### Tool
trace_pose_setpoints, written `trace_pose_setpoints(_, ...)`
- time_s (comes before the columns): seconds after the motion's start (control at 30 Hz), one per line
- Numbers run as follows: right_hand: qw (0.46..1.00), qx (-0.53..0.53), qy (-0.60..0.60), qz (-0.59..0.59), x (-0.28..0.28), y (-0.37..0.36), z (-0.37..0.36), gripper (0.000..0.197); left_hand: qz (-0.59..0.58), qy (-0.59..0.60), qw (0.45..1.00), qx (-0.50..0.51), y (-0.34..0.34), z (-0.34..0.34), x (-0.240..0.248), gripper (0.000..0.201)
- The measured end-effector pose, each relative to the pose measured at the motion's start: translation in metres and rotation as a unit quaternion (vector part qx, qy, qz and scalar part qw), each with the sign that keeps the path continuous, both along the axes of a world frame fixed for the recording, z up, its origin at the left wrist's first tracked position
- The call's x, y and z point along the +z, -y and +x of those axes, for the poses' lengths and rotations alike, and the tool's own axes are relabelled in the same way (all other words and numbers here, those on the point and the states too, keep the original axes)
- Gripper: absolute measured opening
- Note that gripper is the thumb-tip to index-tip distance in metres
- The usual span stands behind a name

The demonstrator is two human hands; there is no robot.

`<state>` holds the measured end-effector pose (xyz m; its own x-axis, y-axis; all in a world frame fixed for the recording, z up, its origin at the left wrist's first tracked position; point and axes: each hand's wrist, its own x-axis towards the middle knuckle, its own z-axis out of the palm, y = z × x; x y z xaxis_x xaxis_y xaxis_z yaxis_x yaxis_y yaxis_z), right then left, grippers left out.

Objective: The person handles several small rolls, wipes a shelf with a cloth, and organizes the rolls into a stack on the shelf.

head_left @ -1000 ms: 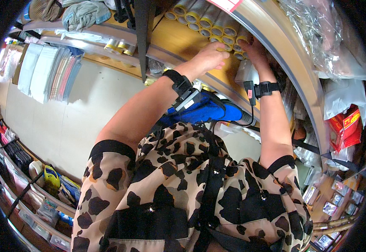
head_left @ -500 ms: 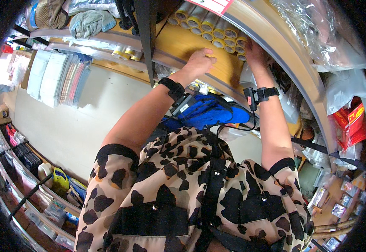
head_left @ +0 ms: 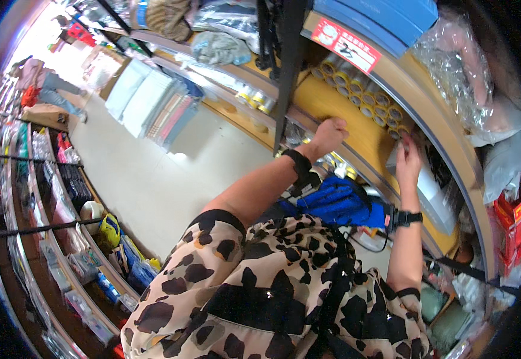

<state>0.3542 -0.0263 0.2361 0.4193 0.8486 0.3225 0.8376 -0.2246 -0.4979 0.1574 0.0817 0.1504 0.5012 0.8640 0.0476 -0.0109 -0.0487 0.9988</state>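
On a wooden shelf (head_left: 350,116) lies a stack of grey rolls with yellow-rimmed round ends (head_left: 371,99). My right hand (head_left: 409,160) is beside the stack's near right end, fingers stretched up and apart, nothing visible in them. Whether its fingertips touch the lowest roll I cannot tell. Over the shelf's front edge, left of the rolls, is my left hand (head_left: 330,136), its fingers curled in with no object showing. A pale grey box (head_left: 431,194) stands on the shelf just right of my right hand. Both wrists wear black straps with small devices.
A dark upright post (head_left: 290,66) rises left of the rolls. Below the shelf lies a blue cloth bag (head_left: 338,200). A blue box (head_left: 380,21) and clear-wrapped goods line the shelf above. Stacked folded cloths (head_left: 146,99) stand left. A person (head_left: 51,87) is far left by packed shelves.
The view has swung left, bringing the far aisle and a person into sight. My right hand has drawn back from the rolls toward me. My left hand's fingers have curled in.
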Motion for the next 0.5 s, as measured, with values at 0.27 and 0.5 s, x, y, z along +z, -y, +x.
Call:
trace_pose_setpoints(0.27, 0.913, 0.129, -0.386, 0.001, -0.053, 0.038, -0.001, 0.010, -0.130, -0.052, 0.989, 0.041, 0.007, -0.065, -0.001, 0.009)
trace_pose_setpoints(0.5, 0.981, 0.133, -0.121, -0.076, -0.058, 0.032, -0.020, 0.023, -0.210, 0.035, 0.972, 0.099, 0.004, -0.121, 0.023, 0.004)
